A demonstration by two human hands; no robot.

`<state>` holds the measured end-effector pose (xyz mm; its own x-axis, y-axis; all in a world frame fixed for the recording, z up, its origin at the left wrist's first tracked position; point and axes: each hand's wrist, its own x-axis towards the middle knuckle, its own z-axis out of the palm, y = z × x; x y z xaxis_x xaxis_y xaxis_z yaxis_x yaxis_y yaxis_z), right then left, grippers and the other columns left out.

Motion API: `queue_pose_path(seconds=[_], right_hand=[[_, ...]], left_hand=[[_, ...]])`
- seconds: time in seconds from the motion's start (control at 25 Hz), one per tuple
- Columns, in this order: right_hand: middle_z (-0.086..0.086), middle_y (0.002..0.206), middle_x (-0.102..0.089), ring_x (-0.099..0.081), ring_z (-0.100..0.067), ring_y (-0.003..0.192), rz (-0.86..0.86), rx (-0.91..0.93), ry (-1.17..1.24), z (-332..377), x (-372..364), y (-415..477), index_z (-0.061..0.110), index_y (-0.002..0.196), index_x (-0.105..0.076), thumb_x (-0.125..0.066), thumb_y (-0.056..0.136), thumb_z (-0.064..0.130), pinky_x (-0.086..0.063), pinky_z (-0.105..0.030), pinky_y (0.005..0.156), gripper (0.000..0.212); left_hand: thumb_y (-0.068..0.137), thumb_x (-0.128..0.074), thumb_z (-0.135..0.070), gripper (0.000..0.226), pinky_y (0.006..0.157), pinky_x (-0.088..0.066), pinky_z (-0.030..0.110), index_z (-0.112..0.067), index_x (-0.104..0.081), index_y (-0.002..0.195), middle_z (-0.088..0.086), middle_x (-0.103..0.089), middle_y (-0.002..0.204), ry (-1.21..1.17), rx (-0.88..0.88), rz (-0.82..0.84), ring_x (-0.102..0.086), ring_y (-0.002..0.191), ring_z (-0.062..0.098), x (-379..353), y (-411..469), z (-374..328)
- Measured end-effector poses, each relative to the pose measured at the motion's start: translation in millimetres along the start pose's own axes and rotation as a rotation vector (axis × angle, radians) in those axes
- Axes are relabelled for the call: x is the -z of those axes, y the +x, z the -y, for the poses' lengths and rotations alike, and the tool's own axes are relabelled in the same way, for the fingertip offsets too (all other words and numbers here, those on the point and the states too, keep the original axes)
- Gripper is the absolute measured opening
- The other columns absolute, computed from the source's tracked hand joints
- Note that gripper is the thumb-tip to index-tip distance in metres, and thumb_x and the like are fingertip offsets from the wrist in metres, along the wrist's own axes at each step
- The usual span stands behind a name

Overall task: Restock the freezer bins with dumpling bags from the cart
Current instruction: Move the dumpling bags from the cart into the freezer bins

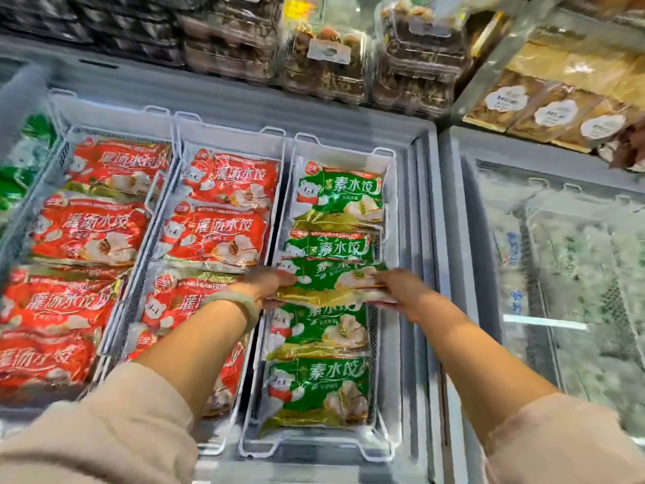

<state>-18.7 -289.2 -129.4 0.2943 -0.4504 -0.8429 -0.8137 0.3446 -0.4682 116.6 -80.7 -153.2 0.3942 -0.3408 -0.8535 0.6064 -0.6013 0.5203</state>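
Note:
A green dumpling bag (330, 279) hangs level over the right wire bin (392, 302), held at both ends. My left hand (268, 282) grips its left edge, and my right hand (401, 291) grips its right edge. Beneath it the bin holds several more green bags (319, 393) laid flat in a row. Red dumpling bags (214, 232) fill the middle bin, and more red bags (87, 232) fill the left bin. The cart is out of view.
The chest freezer's grey rim (432, 204) runs along the right of the bins. A second freezer with a frosted glass lid (558, 274) lies to the right. Packaged goods in clear trays (324, 57) and boxed pastries (551, 110) sit on shelves behind.

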Motion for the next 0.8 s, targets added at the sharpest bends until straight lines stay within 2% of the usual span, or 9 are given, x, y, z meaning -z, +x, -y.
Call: queue_pose_path(seconds=[0.12,0.2,0.24,0.36,0.44,0.52,0.64,0.72,0.8], right_hand=[[-0.01,0.1,-0.066,-0.064,-0.023,0.088,0.005,0.042,-0.044,7,-1,31,0.011,0.108,-0.054,-0.057,0.092,0.015,-0.057,-0.027,0.069,0.017],[-0.003,0.085,-0.064,-0.061,-0.016,0.076,-0.057,0.081,-0.077,11,1,46,0.013,0.094,-0.058,-0.056,0.091,0.011,-0.049,-0.014,0.057,0.004],[-0.005,0.089,-0.065,-0.059,-0.015,0.076,-0.1,0.102,-0.092,10,1,54,0.013,0.095,-0.057,-0.055,0.092,0.009,-0.047,-0.013,0.057,0.006],[-0.012,0.111,-0.057,-0.052,-0.021,0.095,-0.081,0.046,-0.131,4,-1,77,0.01,0.122,-0.052,-0.053,0.093,0.012,-0.047,-0.026,0.069,0.029],[-0.012,0.116,-0.052,-0.051,-0.022,0.102,-0.016,-0.096,-0.142,-4,-8,85,0.004,0.129,-0.045,-0.056,0.093,0.016,-0.052,-0.034,0.082,0.04],[-0.014,0.122,-0.053,-0.054,-0.022,0.103,-0.01,-0.141,-0.116,-13,-13,96,0.001,0.128,-0.046,-0.062,0.088,0.017,-0.052,-0.036,0.092,0.046],[-0.016,0.109,-0.063,-0.061,-0.024,0.093,-0.063,-0.116,-0.055,-15,-16,112,-0.001,0.115,-0.054,-0.066,0.081,0.011,-0.054,-0.038,0.089,0.038],[-0.012,0.093,-0.062,-0.058,-0.021,0.08,-0.065,-0.091,-0.065,-9,-19,114,0.003,0.102,-0.057,-0.062,0.083,0.006,-0.051,-0.032,0.072,0.02],[-0.008,0.098,-0.063,-0.059,-0.022,0.085,-0.031,-0.07,-0.029,-5,-23,117,0.009,0.106,-0.059,-0.06,0.081,0.006,-0.051,-0.033,0.074,0.026]], left_hand=[[0.078,-0.071,-0.03,0.035,0.094,-0.052,0.048,-0.008,-0.064,0.105,0.014,-0.069,0.108,0.061,-0.041,-0.02,-0.066,0.097,0.033,1,27,-16],[0.084,-0.066,-0.018,0.02,0.085,-0.054,0.039,-0.015,-0.058,0.102,0.004,-0.065,0.096,-0.034,-0.058,-0.059,-0.062,0.088,0.023,-6,36,-27],[0.088,-0.061,-0.009,0.02,0.077,-0.054,0.035,-0.019,-0.053,0.103,0.0,-0.061,0.096,-0.09,-0.051,-0.059,-0.06,0.085,0.02,-10,40,-29],[0.09,-0.053,0.004,0.053,0.086,-0.056,0.041,-0.019,-0.044,0.136,0.004,-0.048,0.139,-0.03,0.044,0.01,-0.059,0.108,0.03,-19,62,-25],[0.09,-0.049,0.006,0.049,0.094,-0.052,0.044,-0.007,-0.044,0.137,0.018,-0.048,0.14,0.125,0.053,0.014,-0.055,0.119,0.036,-19,81,-12],[0.09,-0.05,0.0,0.044,0.098,-0.049,0.041,-0.005,-0.049,0.133,0.019,-0.054,0.135,0.171,0.029,-0.048,-0.055,0.119,0.034,-20,89,-4],[0.094,-0.047,0.004,0.042,0.09,-0.048,0.021,-0.011,-0.049,0.134,0.011,-0.055,0.131,0.044,-0.066,-0.076,-0.052,0.118,0.026,-21,90,-3],[0.093,-0.042,0.01,0.052,0.091,-0.04,0.023,-0.009,-0.039,0.142,0.014,-0.046,0.143,-0.001,-0.109,-0.097,-0.042,0.133,0.031,-19,97,-8],[0.092,-0.038,0.015,0.063,0.085,-0.04,0.024,-0.013,-0.03,0.148,0.009,-0.034,0.152,-0.002,-0.106,-0.076,-0.033,0.14,0.027,-19,105,-17]])
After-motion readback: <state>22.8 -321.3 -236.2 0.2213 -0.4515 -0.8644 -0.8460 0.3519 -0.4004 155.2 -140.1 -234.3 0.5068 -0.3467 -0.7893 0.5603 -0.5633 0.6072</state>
